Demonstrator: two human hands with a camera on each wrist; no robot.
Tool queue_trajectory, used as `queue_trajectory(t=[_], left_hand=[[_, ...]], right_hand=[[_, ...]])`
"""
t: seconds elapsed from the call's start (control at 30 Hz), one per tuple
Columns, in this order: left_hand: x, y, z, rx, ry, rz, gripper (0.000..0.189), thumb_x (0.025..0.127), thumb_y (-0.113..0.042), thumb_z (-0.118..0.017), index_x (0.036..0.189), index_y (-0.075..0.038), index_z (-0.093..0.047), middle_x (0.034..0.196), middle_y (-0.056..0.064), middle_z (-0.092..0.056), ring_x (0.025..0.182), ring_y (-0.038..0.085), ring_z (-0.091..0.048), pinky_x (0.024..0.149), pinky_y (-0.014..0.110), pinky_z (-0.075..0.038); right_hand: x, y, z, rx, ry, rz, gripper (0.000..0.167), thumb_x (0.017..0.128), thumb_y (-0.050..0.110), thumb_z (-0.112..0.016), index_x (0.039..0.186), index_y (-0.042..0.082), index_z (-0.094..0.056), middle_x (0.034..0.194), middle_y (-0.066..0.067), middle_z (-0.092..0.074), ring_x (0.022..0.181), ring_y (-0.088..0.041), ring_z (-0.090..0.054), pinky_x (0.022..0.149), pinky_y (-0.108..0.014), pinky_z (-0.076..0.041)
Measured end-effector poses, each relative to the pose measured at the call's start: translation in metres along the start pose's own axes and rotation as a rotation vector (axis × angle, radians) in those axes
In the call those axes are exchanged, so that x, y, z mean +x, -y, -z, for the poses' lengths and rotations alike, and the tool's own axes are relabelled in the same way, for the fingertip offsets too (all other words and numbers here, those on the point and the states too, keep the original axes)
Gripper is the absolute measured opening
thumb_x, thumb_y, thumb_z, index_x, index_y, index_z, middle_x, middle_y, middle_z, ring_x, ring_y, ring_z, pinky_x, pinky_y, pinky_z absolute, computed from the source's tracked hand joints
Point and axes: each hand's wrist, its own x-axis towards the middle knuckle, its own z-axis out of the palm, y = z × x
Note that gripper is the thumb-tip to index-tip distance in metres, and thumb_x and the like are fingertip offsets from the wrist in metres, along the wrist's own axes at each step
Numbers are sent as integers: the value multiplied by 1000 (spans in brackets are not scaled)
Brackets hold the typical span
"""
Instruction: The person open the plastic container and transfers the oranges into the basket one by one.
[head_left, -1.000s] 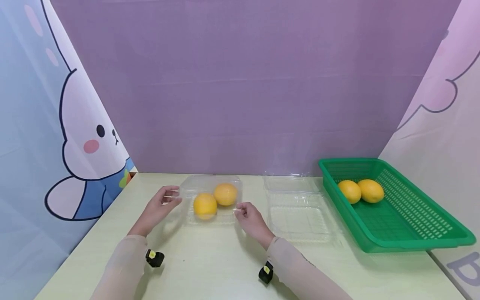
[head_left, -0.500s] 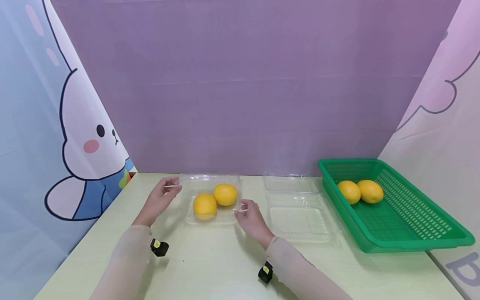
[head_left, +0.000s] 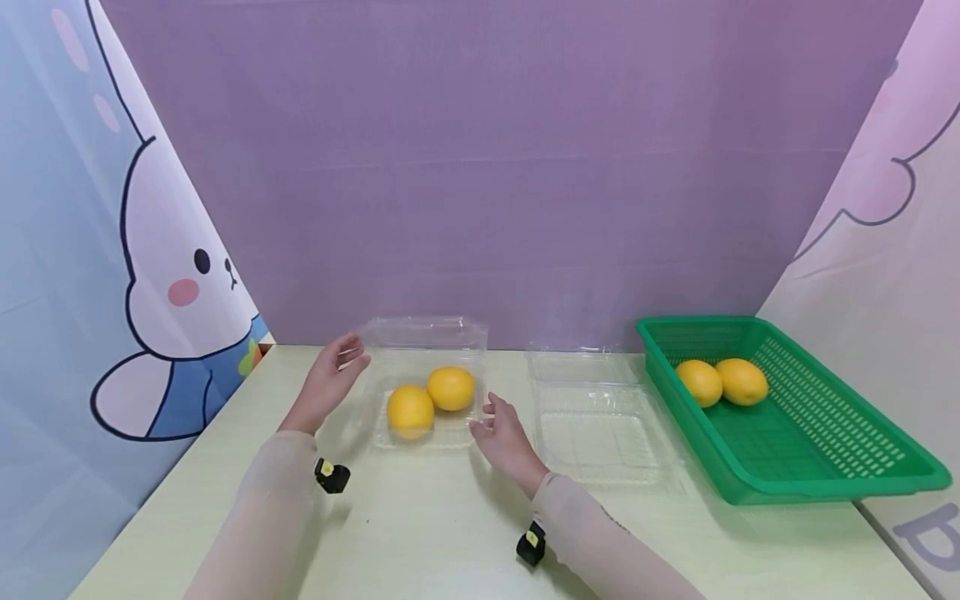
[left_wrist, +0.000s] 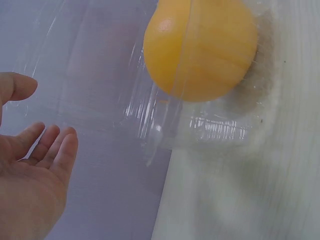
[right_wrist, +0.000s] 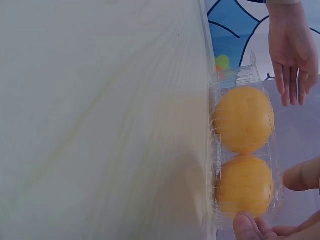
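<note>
A clear plastic clamshell box [head_left: 427,442] stands on the table with two yellow lemons inside, one nearer [head_left: 410,408] and one farther [head_left: 451,388]. Its clear lid [head_left: 427,333] leans up and back at the far side. Beside the lid's left edge is my left hand [head_left: 330,379], fingers extended and apart from the thumb, holding nothing. My right hand [head_left: 506,437] is at the box's right side. In the right wrist view, its thumb and fingertips [right_wrist: 245,225] are spread apart near the box's end; whether they touch it I cannot tell.
Right of the box stands a second clear clamshell box [head_left: 600,442] with its lid up. A green basket [head_left: 795,467] at the far right holds two more lemons [head_left: 720,383]. Behind the table hangs a purple cloth [head_left: 510,183]; printed cloths hang at the sides.
The lid has swung up and back, away from the lemons. My left hand has moved up and away, its fingers letting go of the lid. The right hand's fingers have parted.
</note>
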Motion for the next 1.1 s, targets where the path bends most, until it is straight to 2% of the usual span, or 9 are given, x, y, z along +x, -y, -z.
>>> queue_trajectory(t=[0.1,0.3,0.53,0.77,1.1], left_hand=[[1,-3,-2,1,5,-12,67,105,-22,-55,159,-2,-20,156,24,-30,142,38,-34,113,53,-33],[6,-7,-4,7,27,13,73,105,-29,-55,161,-6,-14,162,21,-21,147,36,-24,117,51,-27],[14,-1,-5,6,74,62,79,104,-38,-54,162,-10,-9,164,17,-16,149,35,-19,118,53,-23],[22,8,-4,-34,125,96,82,103,-40,-55,162,-11,-5,165,18,-13,149,36,-16,118,55,-20],[34,11,-7,-44,132,158,84,103,-41,-54,162,-9,-3,165,17,-11,149,36,-16,119,53,-19]], right_hand=[[0,0,0,1,-2,0,66,101,15,-58,152,-9,-25,138,-22,-45,123,-37,-51,100,-49,-48],[0,-1,0,0,-7,8,65,101,15,-58,151,-10,-27,137,-23,-45,122,-36,-51,100,-49,-48],[1,-3,0,-7,-3,10,64,101,16,-59,151,-10,-29,137,-22,-45,120,-34,-52,99,-48,-49],[2,-4,1,-18,-7,23,63,101,16,-59,150,-11,-30,137,-23,-46,120,-35,-52,100,-48,-48],[0,-2,0,-11,-1,15,64,101,16,-59,151,-10,-30,136,-22,-47,121,-36,-51,101,-49,-47]])
